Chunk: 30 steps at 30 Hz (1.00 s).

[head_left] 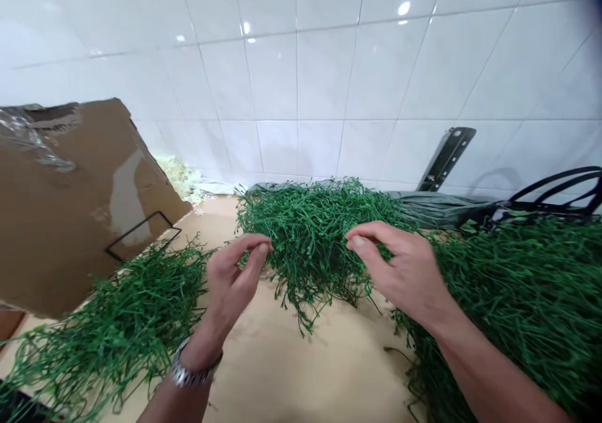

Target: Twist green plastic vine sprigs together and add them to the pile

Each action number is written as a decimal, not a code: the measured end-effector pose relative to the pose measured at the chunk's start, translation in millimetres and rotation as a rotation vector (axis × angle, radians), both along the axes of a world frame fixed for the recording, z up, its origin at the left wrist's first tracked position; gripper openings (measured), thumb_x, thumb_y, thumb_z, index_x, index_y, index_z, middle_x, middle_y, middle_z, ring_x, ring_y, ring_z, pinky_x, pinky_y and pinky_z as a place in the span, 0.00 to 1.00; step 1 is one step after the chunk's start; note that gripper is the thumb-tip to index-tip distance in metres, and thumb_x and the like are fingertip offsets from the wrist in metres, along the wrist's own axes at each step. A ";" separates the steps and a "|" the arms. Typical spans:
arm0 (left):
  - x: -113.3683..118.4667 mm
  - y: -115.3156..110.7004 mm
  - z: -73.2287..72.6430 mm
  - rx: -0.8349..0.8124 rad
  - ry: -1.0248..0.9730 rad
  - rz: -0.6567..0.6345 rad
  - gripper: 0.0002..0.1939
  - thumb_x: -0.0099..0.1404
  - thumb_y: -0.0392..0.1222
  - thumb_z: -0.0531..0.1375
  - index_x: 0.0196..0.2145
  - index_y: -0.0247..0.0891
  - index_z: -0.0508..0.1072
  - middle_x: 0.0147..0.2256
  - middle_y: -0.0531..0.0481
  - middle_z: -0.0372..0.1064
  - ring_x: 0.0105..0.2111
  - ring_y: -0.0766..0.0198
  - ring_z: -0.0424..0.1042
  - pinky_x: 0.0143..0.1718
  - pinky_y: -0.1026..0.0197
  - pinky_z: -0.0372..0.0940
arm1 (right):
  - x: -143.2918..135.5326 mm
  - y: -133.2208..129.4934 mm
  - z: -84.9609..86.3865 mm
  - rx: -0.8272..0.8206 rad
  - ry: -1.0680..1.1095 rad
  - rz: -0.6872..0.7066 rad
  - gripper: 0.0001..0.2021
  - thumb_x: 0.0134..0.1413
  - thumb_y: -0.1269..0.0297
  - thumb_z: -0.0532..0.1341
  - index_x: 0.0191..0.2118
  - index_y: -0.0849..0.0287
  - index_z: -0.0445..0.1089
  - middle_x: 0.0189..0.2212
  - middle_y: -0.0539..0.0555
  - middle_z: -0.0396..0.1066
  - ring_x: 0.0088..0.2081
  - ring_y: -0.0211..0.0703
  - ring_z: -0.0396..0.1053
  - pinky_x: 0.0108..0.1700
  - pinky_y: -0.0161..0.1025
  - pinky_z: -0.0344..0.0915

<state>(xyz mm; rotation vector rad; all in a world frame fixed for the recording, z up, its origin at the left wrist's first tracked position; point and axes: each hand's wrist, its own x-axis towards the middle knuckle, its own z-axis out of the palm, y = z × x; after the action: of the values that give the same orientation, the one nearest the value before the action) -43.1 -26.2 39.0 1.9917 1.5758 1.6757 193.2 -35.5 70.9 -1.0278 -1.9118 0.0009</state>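
Note:
In the head view, my left hand (239, 272) is closed in a pinch at the left edge of the middle heap of green plant stems (310, 222). What its fingertips hold, if anything, is too small to tell. My right hand (399, 266) is also pinched, over that heap's right side, and I cannot make out anything between its fingertips. The two hands are apart. A looser heap of green stems (126, 322) lies at the left, and a large dense one (527, 297) fills the right, partly behind my right forearm.
A cardboard box (79, 203) stands at the left with a black wire stand (141, 228) by it. Pale flowers (176, 178) lie behind. A perforated metal bar (446, 158) leans on the tiled wall (320, 78). Black straps (559, 184) are at the right, above the tan table (301, 373).

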 end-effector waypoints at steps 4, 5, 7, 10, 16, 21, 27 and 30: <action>-5.8 82.8 -4.4 -0.180 0.547 0.134 0.16 0.60 0.42 0.53 0.43 0.33 0.68 0.43 0.40 0.68 0.44 0.55 0.66 0.44 0.55 0.62 | -43.3 76.2 18.7 -0.115 -0.390 -0.066 0.11 0.59 0.69 0.48 0.38 0.61 0.67 0.36 0.54 0.70 0.37 0.39 0.67 0.40 0.34 0.61; -4.1 96.5 -7.7 -0.215 0.605 0.099 0.16 0.59 0.44 0.54 0.42 0.33 0.69 0.40 0.41 0.69 0.42 0.55 0.67 0.41 0.55 0.63 | -54.1 95.6 22.9 -0.164 -0.537 -0.130 0.12 0.60 0.69 0.46 0.41 0.61 0.66 0.40 0.55 0.69 0.42 0.40 0.65 0.43 0.36 0.60; 3.8 108.9 -18.0 -0.264 0.695 0.028 0.13 0.57 0.46 0.56 0.36 0.36 0.72 0.33 0.45 0.71 0.36 0.57 0.68 0.36 0.57 0.64 | -73.5 129.4 24.9 -0.236 -0.672 -0.159 0.12 0.59 0.66 0.49 0.43 0.62 0.66 0.44 0.59 0.67 0.47 0.47 0.63 0.45 0.40 0.60; 21.8 97.1 -37.4 -0.268 0.772 -0.033 0.10 0.58 0.43 0.56 0.34 0.36 0.71 0.33 0.44 0.69 0.38 0.54 0.66 0.37 0.54 0.62 | -93.2 160.9 10.8 -0.390 -0.851 -0.153 0.15 0.52 0.58 0.59 0.42 0.63 0.68 0.43 0.60 0.67 0.47 0.51 0.63 0.45 0.46 0.61; 51.3 53.4 -57.9 -0.099 0.907 -0.207 0.12 0.60 0.39 0.52 0.42 0.33 0.66 0.36 0.43 0.65 0.38 0.55 0.61 0.37 0.52 0.58 | -84.5 174.5 -9.5 -0.567 -1.075 -0.167 0.14 0.58 0.60 0.55 0.45 0.63 0.64 0.44 0.56 0.65 0.44 0.43 0.66 0.46 0.47 0.64; 66.9 25.7 -56.6 0.026 0.945 -0.411 0.06 0.60 0.36 0.51 0.35 0.35 0.66 0.32 0.48 0.63 0.33 0.61 0.61 0.34 0.57 0.59 | -36.3 174.3 -10.8 -0.578 -1.034 -0.279 0.10 0.46 0.71 0.61 0.37 0.64 0.71 0.41 0.64 0.69 0.44 0.54 0.67 0.43 0.48 0.62; 72.9 4.1 -54.5 -0.005 0.832 -0.473 0.07 0.61 0.36 0.50 0.31 0.36 0.66 0.30 0.48 0.63 0.32 0.62 0.62 0.34 0.59 0.62 | 1.5 157.0 -1.7 -0.477 -0.765 -0.291 0.15 0.52 0.63 0.54 0.46 0.58 0.65 0.40 0.57 0.70 0.39 0.46 0.69 0.37 0.38 0.63; 70.5 2.0 -53.8 -0.078 0.667 -0.449 0.09 0.62 0.36 0.49 0.32 0.36 0.68 0.30 0.47 0.65 0.33 0.62 0.63 0.35 0.59 0.64 | 4.1 145.0 20.8 -0.324 -0.457 -0.274 0.16 0.55 0.60 0.51 0.47 0.63 0.61 0.40 0.57 0.68 0.35 0.39 0.67 0.34 0.34 0.62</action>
<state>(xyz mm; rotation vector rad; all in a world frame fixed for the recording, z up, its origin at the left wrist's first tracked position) 27.4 -24.3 -14.7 2.7593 1.1448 0.8144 197.3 109.5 91.8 -1.6141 -2.2056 -0.0908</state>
